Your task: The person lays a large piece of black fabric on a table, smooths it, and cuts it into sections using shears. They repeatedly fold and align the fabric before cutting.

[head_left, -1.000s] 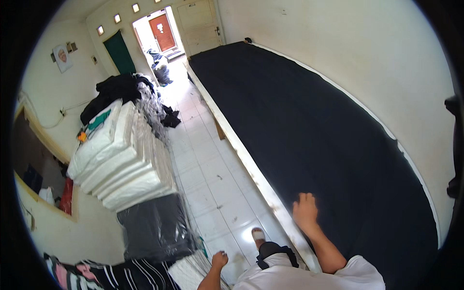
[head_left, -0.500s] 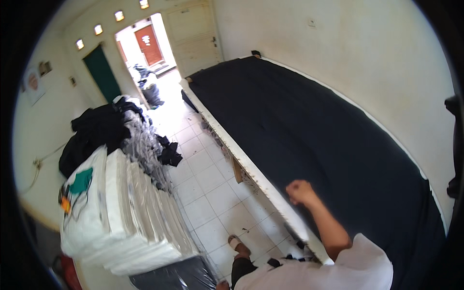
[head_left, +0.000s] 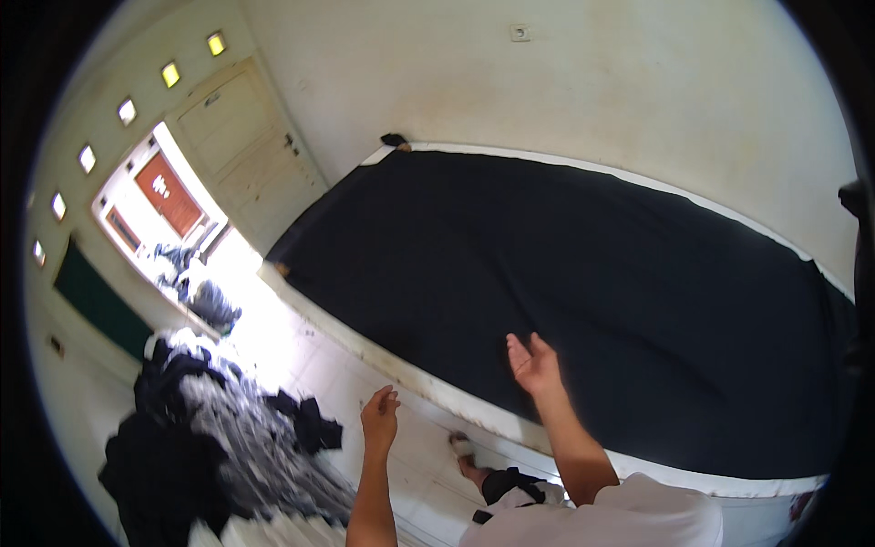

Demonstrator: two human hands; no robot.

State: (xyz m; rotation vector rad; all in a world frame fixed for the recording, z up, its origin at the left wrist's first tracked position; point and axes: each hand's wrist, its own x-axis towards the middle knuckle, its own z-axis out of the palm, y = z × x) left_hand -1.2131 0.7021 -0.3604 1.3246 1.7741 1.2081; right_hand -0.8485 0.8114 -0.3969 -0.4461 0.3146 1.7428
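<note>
A large sheet of black fabric (head_left: 583,283) lies spread over a long white-edged table (head_left: 424,387), with shallow creases across it. Above the fabric, close to the table's near edge, my right hand (head_left: 536,366) is open with fingers apart and nothing in it. My left hand (head_left: 380,421) hangs over the floor just left of the table edge. Its fingers are loosely bent, apart from the thumb, and no object shows in them. Neither hand visibly grips the fabric.
Piled black cloth and clear-wrapped bundles (head_left: 241,428) stand at the left across a tiled aisle (head_left: 314,351). Ahead is a bright doorway with a cream door (head_left: 237,132); more bagged goods (head_left: 205,296) lie there. A wall (head_left: 629,82) runs along the table's far side.
My view has swung to the right toward the table. My left hand has come into view, and my right hand has gone from loosely curled to open.
</note>
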